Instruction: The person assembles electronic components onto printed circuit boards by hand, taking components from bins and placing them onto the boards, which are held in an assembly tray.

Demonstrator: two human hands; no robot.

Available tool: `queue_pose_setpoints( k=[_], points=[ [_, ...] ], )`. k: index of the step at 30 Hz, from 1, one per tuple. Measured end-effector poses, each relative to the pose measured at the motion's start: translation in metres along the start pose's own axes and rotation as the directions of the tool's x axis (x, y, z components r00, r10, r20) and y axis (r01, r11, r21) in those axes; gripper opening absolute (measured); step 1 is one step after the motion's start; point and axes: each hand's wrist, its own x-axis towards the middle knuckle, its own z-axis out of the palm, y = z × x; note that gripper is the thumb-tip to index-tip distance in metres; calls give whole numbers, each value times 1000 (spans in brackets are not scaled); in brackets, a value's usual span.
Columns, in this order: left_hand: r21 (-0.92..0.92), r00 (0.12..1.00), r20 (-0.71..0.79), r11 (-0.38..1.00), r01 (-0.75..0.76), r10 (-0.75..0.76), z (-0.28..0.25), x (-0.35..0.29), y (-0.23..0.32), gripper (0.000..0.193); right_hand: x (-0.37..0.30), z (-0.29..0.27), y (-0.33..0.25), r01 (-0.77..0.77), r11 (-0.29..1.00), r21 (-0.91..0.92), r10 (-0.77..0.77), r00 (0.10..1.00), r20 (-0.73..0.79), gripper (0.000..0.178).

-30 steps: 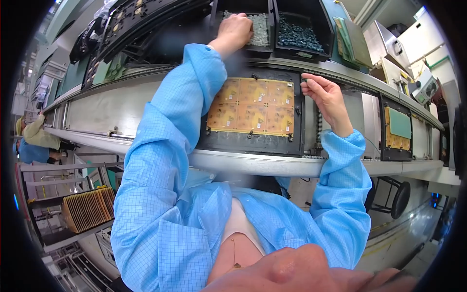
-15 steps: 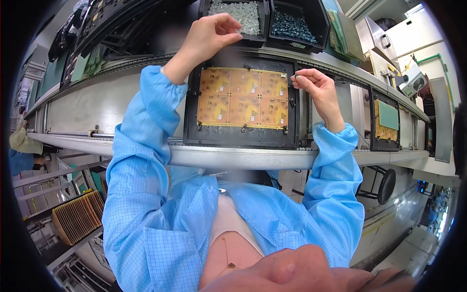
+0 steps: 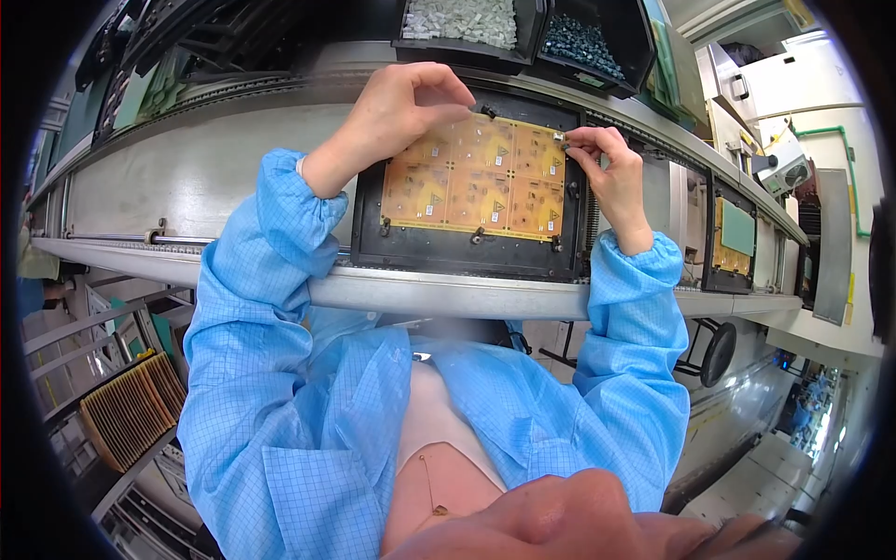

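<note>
An amber circuit board panel (image 3: 471, 198) with several repeated sections lies in a black frame (image 3: 369, 245) on the rail line. Over the panel's far left part, my left hand (image 3: 397, 117) is closed, thumb and forefinger drawn close together; what they hold, if anything, is too small to make out. My right hand (image 3: 611, 177) pinches a small dark component (image 3: 567, 146) at the panel's far right corner. A tiny white part (image 3: 558, 136) sits on the board beside those fingertips. Black clamps (image 3: 478, 237) hold the panel's edges.
Beyond the frame stand a black bin of white parts (image 3: 462, 21) and a black bin of dark blue parts (image 3: 583, 47). Another framed board with a green sheet (image 3: 737, 231) is further right. A metal rail (image 3: 448, 294) runs along the near side. Stacked boards (image 3: 133, 411) stand at lower left.
My left hand has come down from the white-parts bin to the far left part of the panel. My right hand stays by the far right corner, its fingertips now over the board's edge.
</note>
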Motion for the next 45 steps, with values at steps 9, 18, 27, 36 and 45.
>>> queue_pose_setpoints(
  k=[9,18,27,36,45],
  points=[
    [-19,999,-37,1000,-3,2,-2,0,-3,12,4,-3,0,89,996,-9,-89,996,8,24],
    [-33,999,-40,999,-18,17,-1,-2,-6,12,6,-9,8,193,979,-60,-190,981,42,23],
    [-36,998,-57,999,-34,32,1,-3,-12,11,6,-11,3,396,900,-184,-391,918,62,29],
    [-58,999,33,998,39,-37,-5,-6,5,11,-8,-8,16,-57,995,-82,49,994,-95,32],
    [-98,998,35,994,50,-47,-11,-13,21,11,45,0,-20,104,994,19,-106,989,99,14]
  ],
)
